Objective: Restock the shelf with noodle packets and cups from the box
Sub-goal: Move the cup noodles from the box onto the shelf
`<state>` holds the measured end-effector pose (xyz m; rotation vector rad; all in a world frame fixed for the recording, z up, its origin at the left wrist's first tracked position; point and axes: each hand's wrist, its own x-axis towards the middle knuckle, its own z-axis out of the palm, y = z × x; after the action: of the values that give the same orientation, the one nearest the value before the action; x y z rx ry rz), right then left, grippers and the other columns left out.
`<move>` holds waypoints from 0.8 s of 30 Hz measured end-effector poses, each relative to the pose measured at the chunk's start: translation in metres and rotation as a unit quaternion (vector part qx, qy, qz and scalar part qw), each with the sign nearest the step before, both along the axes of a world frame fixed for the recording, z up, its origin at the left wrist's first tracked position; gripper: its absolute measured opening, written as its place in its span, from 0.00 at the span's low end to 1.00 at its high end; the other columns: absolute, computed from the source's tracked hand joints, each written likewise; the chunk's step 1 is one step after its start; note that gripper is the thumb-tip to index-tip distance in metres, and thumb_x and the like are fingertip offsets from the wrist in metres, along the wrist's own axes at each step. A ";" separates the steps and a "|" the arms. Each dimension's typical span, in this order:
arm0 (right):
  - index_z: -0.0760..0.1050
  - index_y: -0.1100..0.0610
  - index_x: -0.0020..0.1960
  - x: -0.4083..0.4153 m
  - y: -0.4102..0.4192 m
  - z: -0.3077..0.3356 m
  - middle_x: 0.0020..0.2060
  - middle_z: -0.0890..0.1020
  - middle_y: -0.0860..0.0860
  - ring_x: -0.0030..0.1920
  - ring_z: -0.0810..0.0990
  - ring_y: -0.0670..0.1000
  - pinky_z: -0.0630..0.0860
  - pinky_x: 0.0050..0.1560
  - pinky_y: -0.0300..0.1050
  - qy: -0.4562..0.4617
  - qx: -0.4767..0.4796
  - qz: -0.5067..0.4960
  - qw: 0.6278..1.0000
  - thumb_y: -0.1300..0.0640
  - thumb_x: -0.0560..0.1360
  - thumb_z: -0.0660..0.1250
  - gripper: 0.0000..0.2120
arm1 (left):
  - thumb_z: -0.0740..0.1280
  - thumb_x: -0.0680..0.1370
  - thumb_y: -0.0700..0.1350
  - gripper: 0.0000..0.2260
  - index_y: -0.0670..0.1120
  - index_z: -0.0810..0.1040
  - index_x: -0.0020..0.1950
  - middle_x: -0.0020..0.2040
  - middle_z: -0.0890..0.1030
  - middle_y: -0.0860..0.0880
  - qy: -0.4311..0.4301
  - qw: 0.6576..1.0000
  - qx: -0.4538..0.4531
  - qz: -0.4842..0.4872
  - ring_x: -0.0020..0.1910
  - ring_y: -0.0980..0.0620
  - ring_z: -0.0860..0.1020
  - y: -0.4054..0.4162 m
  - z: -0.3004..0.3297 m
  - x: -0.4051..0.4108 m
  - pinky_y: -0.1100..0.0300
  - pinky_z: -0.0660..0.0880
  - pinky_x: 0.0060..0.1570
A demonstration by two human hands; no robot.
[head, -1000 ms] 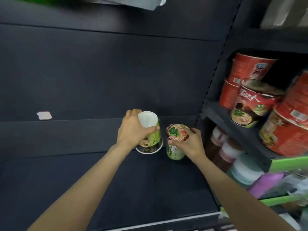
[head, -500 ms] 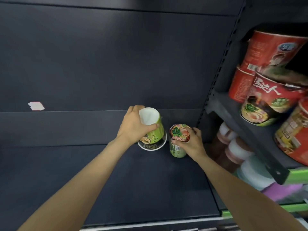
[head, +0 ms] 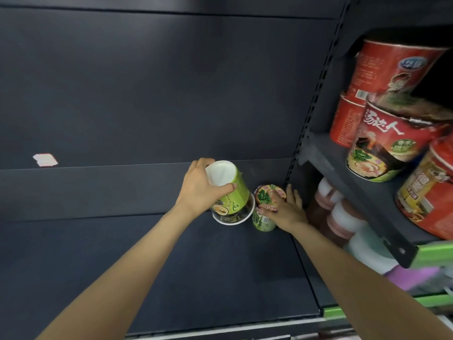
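Left hand (head: 199, 186) grips an upturned green cup (head: 229, 195); right hand (head: 287, 207) lies flat against another cup (head: 266, 207).

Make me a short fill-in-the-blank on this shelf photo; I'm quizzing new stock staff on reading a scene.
1. The left hand grips a green cup that is turned ____ down.
2. The right hand rests on the cup with the pictured lid, its fingers ____.
3. The two cups sit on the ____ shelf.
4. The big tubs on the neighbouring shelf are mostly ____.

Missing: upside; straight; dark; red
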<state>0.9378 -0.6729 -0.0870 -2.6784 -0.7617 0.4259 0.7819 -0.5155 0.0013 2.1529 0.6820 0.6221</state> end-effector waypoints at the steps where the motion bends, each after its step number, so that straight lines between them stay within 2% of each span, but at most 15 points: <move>1: 0.57 0.48 0.75 -0.004 0.002 0.005 0.77 0.45 0.53 0.76 0.45 0.57 0.52 0.73 0.52 -0.014 0.039 -0.002 0.999 0.40 0.76 0.61 0.32 | 0.77 0.66 0.50 0.29 0.46 0.71 0.63 0.58 0.72 0.51 -0.006 1.000 -0.006 0.003 0.54 0.56 0.69 -0.001 0.000 0.002 0.65 0.66 0.51; 2: 0.62 0.51 0.73 -0.008 0.004 0.011 0.76 0.53 0.55 0.75 0.53 0.58 0.58 0.71 0.50 -0.004 0.102 -0.013 0.995 0.43 0.78 0.60 0.27 | 0.77 0.66 0.50 0.29 0.47 0.71 0.63 0.58 0.72 0.51 -0.015 1.000 -0.012 0.006 0.55 0.56 0.70 -0.002 0.000 0.003 0.64 0.67 0.51; 3: 0.67 0.55 0.71 -0.013 0.006 0.017 0.72 0.63 0.57 0.71 0.62 0.58 0.65 0.65 0.47 0.048 0.195 -0.040 0.979 0.46 0.80 0.58 0.22 | 0.77 0.66 0.50 0.28 0.47 0.71 0.62 0.58 0.72 0.52 -0.027 0.999 -0.023 0.011 0.55 0.55 0.70 -0.003 0.001 0.004 0.63 0.68 0.52; 4: 0.69 0.57 0.68 -0.020 0.007 0.024 0.67 0.71 0.58 0.66 0.71 0.58 0.71 0.57 0.44 0.140 0.294 -0.075 0.942 0.47 0.81 0.55 0.21 | 0.77 0.66 0.51 0.27 0.48 0.72 0.61 0.58 0.72 0.52 -0.041 0.998 -0.037 0.016 0.56 0.55 0.71 -0.004 0.002 0.006 0.61 0.70 0.53; 6: 0.71 0.57 0.66 -0.032 0.007 0.038 0.59 0.78 0.59 0.57 0.79 0.57 0.78 0.47 0.44 0.338 0.414 -0.121 0.837 0.44 0.80 0.54 0.23 | 0.77 0.66 0.52 0.26 0.50 0.72 0.59 0.58 0.74 0.53 -0.067 0.994 -0.078 0.030 0.58 0.54 0.73 -0.006 0.002 0.010 0.56 0.73 0.56; 7: 0.71 0.56 0.66 -0.034 0.006 0.042 0.58 0.79 0.58 0.56 0.80 0.56 0.80 0.46 0.46 0.377 0.434 -0.123 0.809 0.42 0.79 0.55 0.23 | 0.76 0.66 0.52 0.25 0.50 0.72 0.59 0.58 0.74 0.52 -0.078 0.991 -0.100 0.035 0.58 0.53 0.73 -0.007 0.003 0.012 0.55 0.74 0.57; 8: 0.71 0.55 0.66 -0.035 0.005 0.045 0.58 0.80 0.56 0.55 0.81 0.55 0.80 0.47 0.48 0.386 0.443 -0.116 0.801 0.42 0.79 0.57 0.23 | 0.76 0.67 0.52 0.25 0.50 0.72 0.59 0.58 0.75 0.52 -0.089 0.988 -0.119 0.039 0.58 0.53 0.73 -0.010 0.003 0.013 0.54 0.74 0.57; 11: 0.73 0.55 0.63 -0.038 0.000 0.058 0.57 0.80 0.56 0.55 0.80 0.55 0.80 0.50 0.53 0.350 0.482 -0.095 0.798 0.49 0.79 0.61 0.16 | 0.74 0.69 0.52 0.24 0.50 0.71 0.61 0.59 0.75 0.51 -0.108 0.982 -0.155 0.028 0.58 0.53 0.74 -0.015 0.003 0.018 0.58 0.73 0.54; 13: 0.75 0.55 0.59 -0.039 -0.006 0.066 0.54 0.81 0.55 0.54 0.81 0.53 0.80 0.45 0.48 0.321 0.524 -0.093 0.783 0.54 0.79 0.61 0.10 | 0.73 0.71 0.53 0.24 0.50 0.71 0.64 0.58 0.76 0.52 -0.087 0.983 -0.160 -0.002 0.57 0.52 0.75 -0.016 0.002 0.020 0.61 0.72 0.51; 15: 0.76 0.54 0.56 -0.038 -0.011 0.073 0.51 0.82 0.54 0.50 0.81 0.50 0.81 0.44 0.44 0.275 0.559 -0.088 0.777 0.59 0.79 0.62 0.08 | 0.72 0.69 0.55 0.26 0.51 0.72 0.65 0.59 0.77 0.51 -0.043 0.989 -0.137 -0.038 0.57 0.52 0.76 -0.014 -0.001 0.023 0.59 0.74 0.54; 17: 0.76 0.52 0.56 -0.033 -0.015 0.075 0.50 0.83 0.53 0.49 0.82 0.47 0.80 0.48 0.44 0.201 0.564 -0.079 0.797 0.61 0.78 0.62 0.09 | 0.73 0.69 0.54 0.26 0.51 0.74 0.66 0.59 0.77 0.50 0.001 0.992 -0.107 -0.069 0.59 0.52 0.75 -0.013 -0.001 0.025 0.59 0.72 0.57; 19: 0.76 0.53 0.60 -0.028 -0.016 0.079 0.53 0.83 0.50 0.53 0.81 0.47 0.77 0.56 0.46 0.101 0.543 -0.055 0.832 0.62 0.77 0.64 0.13 | 0.73 0.71 0.47 0.23 0.47 0.75 0.65 0.57 0.79 0.50 0.025 0.990 -0.111 -0.086 0.57 0.53 0.77 -0.013 -0.002 0.029 0.62 0.70 0.53; 21: 0.74 0.54 0.65 -0.027 -0.016 0.084 0.58 0.81 0.49 0.59 0.77 0.46 0.73 0.62 0.43 0.003 0.506 -0.026 0.862 0.62 0.77 0.64 0.17 | 0.73 0.72 0.42 0.22 0.44 0.74 0.64 0.55 0.80 0.51 0.032 0.989 -0.121 -0.084 0.56 0.53 0.77 -0.015 -0.002 0.034 0.63 0.70 0.52; 24: 0.71 0.55 0.68 -0.028 -0.014 0.091 0.62 0.76 0.48 0.63 0.72 0.46 0.65 0.61 0.35 -0.129 0.434 0.016 0.891 0.61 0.77 0.65 0.20 | 0.73 0.71 0.41 0.26 0.44 0.70 0.67 0.55 0.77 0.50 0.046 0.985 -0.145 -0.086 0.55 0.49 0.77 -0.021 -0.003 0.044 0.56 0.74 0.58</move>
<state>0.9099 -0.6865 0.0040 -1.8774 -0.8141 -0.2442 0.8257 -0.5363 -0.0020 1.9503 0.5870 0.3119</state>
